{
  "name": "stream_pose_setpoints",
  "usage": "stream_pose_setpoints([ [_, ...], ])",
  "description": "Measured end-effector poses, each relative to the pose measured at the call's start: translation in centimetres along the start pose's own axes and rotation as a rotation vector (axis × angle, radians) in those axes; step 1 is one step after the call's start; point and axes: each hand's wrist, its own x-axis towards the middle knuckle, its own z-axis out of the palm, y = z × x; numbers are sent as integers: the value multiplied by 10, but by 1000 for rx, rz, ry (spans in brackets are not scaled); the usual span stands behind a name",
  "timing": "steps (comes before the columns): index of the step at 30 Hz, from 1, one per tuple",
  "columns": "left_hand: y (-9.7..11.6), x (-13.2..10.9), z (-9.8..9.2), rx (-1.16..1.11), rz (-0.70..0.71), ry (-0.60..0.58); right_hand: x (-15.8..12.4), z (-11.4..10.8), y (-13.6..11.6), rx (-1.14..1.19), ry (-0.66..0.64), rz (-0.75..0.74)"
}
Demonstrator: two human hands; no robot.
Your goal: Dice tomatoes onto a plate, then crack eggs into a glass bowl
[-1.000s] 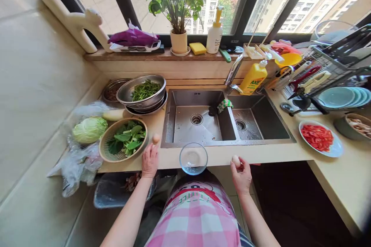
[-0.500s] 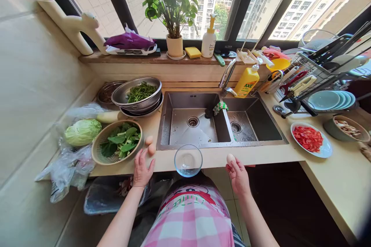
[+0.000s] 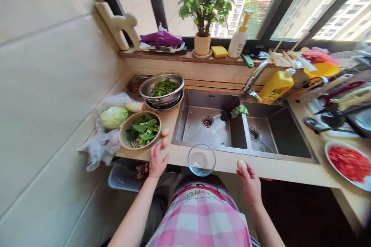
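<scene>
My right hand (image 3: 251, 185) grips a pale egg (image 3: 241, 166) between thumb and fingers, over the counter's front edge. My left hand (image 3: 158, 162) rests at the counter edge with its fingers apart and nothing in it. Just beyond its fingertips lie two brown eggs (image 3: 165, 142), one behind the other. Between my hands a clear glass bowl (image 3: 201, 159) stands on the counter; I see nothing in it. Left of the eggs is a beige basket (image 3: 123, 139) of green leaves (image 3: 146, 129), close to my left hand.
A double sink (image 3: 203, 133) lies behind the bowl. Cabbage (image 3: 114, 117), plastic bags (image 3: 100, 146) and a steel colander (image 3: 145, 92) of greens are at left. A plate of chopped red food (image 3: 349, 162) is at right. A lined bin (image 3: 121, 179) sits below the counter.
My view has turned to the left, so the scene sits further right. The right hand still holds the egg, and the left hand stays near the two brown eggs.
</scene>
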Motion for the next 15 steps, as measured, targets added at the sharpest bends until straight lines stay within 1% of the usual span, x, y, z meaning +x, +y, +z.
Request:
stream_pose_setpoints([
  [2, -3, 0, 0, -15, -2, 2, 2, -14, 12, -181, 168, -195],
  [3, -4, 1, 1, -23, 3, -3, 4, -20, 18, -236, 236, -280],
  [4, -5, 2, 1, -30, 7, -8, 5, -25, 23, -271, 278, -340],
  [5, -5, 3, 1, -37, 8, -10, 7, -29, 28, -290, 295, -369],
  [6, -5, 4, 1, -45, 5, -8, 8, -31, 31, -292, 294, -367],
  [8, -4, 5, 0, -64, -15, 5, 9, -32, 32, -223, 276, -291],
  [10, -4, 5, -3, -86, -39, 20, 6, -28, 25, -40, 255, -174],
  [11, -3, 5, -5, -95, -50, 30, 2, -25, 19, 73, 220, -91],
  [13, 0, 6, -10, -110, -75, 68, -7, -14, 3, 277, 65, 119],
  [15, 10, 9, -17, -151, -118, 114, -19, 3, -14, 402, -144, 311],
])
